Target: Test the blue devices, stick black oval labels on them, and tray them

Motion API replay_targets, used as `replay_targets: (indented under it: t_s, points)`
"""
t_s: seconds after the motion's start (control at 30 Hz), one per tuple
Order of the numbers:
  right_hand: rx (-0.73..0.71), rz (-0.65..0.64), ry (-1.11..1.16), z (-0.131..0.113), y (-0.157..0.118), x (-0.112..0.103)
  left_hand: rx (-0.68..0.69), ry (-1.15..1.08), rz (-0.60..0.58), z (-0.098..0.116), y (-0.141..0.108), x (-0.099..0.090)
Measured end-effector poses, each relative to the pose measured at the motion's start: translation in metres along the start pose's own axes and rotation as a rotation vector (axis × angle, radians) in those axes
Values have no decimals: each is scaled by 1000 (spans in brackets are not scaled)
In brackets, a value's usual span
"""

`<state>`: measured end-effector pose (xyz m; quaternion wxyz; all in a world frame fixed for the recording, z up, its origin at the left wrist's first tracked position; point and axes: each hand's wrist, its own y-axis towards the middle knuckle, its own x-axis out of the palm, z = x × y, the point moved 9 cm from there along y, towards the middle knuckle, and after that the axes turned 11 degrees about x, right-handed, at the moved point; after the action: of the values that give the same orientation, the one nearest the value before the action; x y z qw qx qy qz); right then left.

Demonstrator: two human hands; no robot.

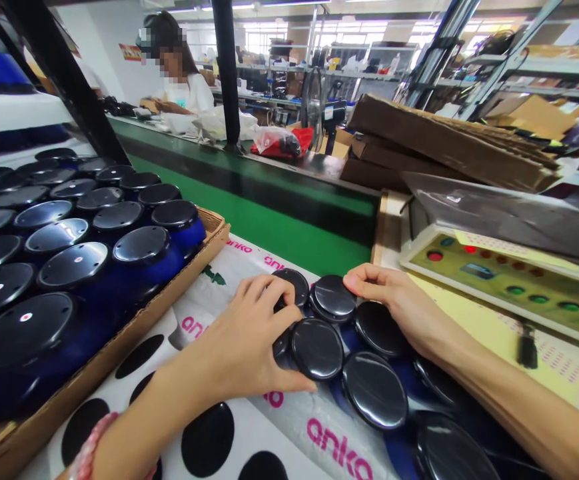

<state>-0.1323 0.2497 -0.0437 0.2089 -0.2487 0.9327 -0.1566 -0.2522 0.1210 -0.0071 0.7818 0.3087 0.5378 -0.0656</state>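
Observation:
My left hand [249, 340] curls around a blue unit with a glossy black round cap [318, 349], thumb on the near side and fingers on the far side. Just beyond it, my right hand [382, 293] pinches the right edge of another black round cap [335, 295], which looks raised over a dark rim. More black-capped blue units stand close by, such as a unit [374, 390] at the front and a unit [380, 328] under my right wrist. My left fingers partly hide the unit [293, 285] at the far left of this group.
A cardboard tray [169, 300] of black-topped blue units fills the left side. White sheeting printed with black dots [208, 440] covers the bench. A control box [514, 273] with buttons sits at right, below stacked cardboard [449, 143]. Beyond the green belt [269, 210], a person [184, 87] works.

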Motion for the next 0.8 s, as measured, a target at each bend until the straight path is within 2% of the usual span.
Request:
replay_targets:
  t_s: [0.33, 0.8]
  points:
    - [-83, 56, -158, -7, -4, -2, -1, 5, -7, 0, 0, 0]
    - [-373, 243, -399, -30, -19, -1, -4, 14, 4, 0, -1, -1]
